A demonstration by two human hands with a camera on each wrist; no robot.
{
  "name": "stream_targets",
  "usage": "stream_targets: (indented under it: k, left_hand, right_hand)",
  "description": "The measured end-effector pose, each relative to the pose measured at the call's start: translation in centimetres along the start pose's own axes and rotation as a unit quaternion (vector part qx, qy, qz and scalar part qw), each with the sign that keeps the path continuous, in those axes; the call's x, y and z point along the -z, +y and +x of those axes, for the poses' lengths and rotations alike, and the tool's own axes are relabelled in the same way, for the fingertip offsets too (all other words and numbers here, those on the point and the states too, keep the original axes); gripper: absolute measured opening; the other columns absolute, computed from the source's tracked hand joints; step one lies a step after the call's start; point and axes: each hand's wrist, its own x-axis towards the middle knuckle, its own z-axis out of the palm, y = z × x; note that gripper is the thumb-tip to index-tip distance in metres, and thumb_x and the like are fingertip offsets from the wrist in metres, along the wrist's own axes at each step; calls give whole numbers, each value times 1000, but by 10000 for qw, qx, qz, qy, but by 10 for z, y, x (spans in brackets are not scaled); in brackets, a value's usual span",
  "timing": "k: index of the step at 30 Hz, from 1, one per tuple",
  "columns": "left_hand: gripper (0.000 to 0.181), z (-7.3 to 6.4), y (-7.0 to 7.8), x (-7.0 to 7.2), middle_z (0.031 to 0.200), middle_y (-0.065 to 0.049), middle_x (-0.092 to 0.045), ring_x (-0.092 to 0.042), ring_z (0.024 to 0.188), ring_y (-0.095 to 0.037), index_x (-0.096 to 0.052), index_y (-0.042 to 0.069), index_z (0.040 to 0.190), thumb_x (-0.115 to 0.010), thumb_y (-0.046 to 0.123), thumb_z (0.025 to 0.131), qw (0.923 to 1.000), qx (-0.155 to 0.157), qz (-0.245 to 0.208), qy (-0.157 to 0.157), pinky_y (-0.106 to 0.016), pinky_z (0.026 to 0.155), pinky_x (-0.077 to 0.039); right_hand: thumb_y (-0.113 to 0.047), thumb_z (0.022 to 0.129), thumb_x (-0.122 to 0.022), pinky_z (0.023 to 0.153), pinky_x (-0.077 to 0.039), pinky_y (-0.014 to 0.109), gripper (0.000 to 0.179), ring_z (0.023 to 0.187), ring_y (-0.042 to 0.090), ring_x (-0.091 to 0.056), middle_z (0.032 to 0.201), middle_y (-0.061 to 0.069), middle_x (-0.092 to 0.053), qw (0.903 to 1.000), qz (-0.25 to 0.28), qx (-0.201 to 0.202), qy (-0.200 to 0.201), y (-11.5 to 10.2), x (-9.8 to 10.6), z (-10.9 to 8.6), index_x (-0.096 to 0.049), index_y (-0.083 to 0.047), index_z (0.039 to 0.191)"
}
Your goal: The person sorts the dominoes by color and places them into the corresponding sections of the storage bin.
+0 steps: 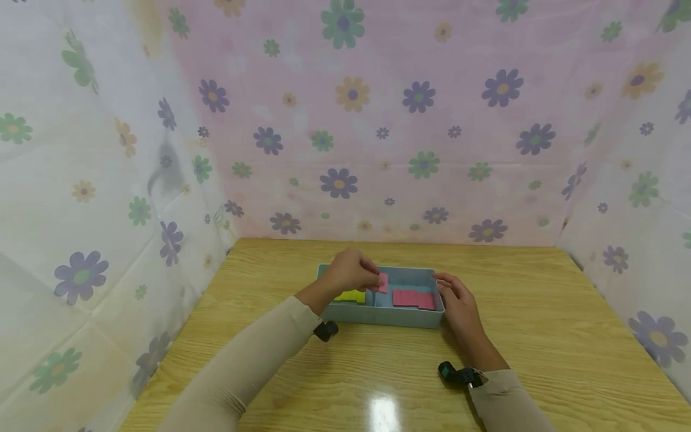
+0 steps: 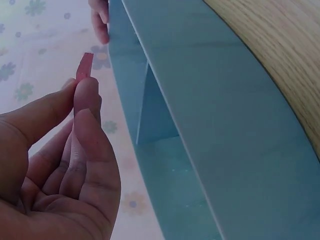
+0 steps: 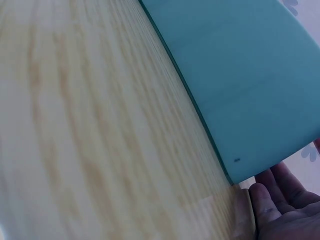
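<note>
A light-blue two-compartment box (image 1: 407, 317) sits on the table. My left hand (image 1: 351, 273) is over its middle, pinching a small flat pink piece (image 1: 383, 282) between thumb and fingertips. In the left wrist view, that pink piece (image 2: 85, 66) appears edge-on above the pinched fingers. More pink pieces (image 1: 412, 299) lie overlapping in a row in the right compartment. Yellow-green pieces (image 1: 352, 296) lie in the left compartment, partly hidden by my left hand. At the box's right end, my right hand (image 1: 459, 303) holds the wall, its fingers around the far corner.
The wood-grain table (image 1: 410, 366) extends around the box on all sides. Flower-printed cloth (image 1: 378, 120) hangs behind the table and along both sides. A black wrist camera (image 1: 457, 375) is worn on the right wrist, another camera (image 1: 326, 330) on the left.
</note>
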Motion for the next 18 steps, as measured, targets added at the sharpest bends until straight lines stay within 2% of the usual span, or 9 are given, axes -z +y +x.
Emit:
stream_targets:
  k: [6,13,18]
  left_hand:
    - [18,11,-2,-5,83,-4,-79,-78,79,-20,-81,5,103,-83,16,89,9995,186,-272,-11,-48,85,-63]
    - [13,20,-3,-10,81,-5,-79,-78,75,-19,-82,4,99,-83,11,89,9992,356,-203,32,-49,85,-63]
    - [11,24,1,-12,79,-7,-79,-79,82,-26,-81,3,98,-81,9,89,9987,492,-38,89,-48,83,-63]
  right_hand:
    - [-40,112,-44,97,-44,8,44,144,27,-45,155,10,-48,10000,-54,-14,10,1,0,1,-54,-17,148]
    - [-39,112,-44,97,-44,8,43,143,25,-45,154,10,-49,10000,-67,-57,39,1,0,1,-55,-18,147]
    - [-39,112,-44,100,-44,11,42,144,24,-45,155,10,-48,9998,-99,-174,69,-2,1,1,-54,-19,148]
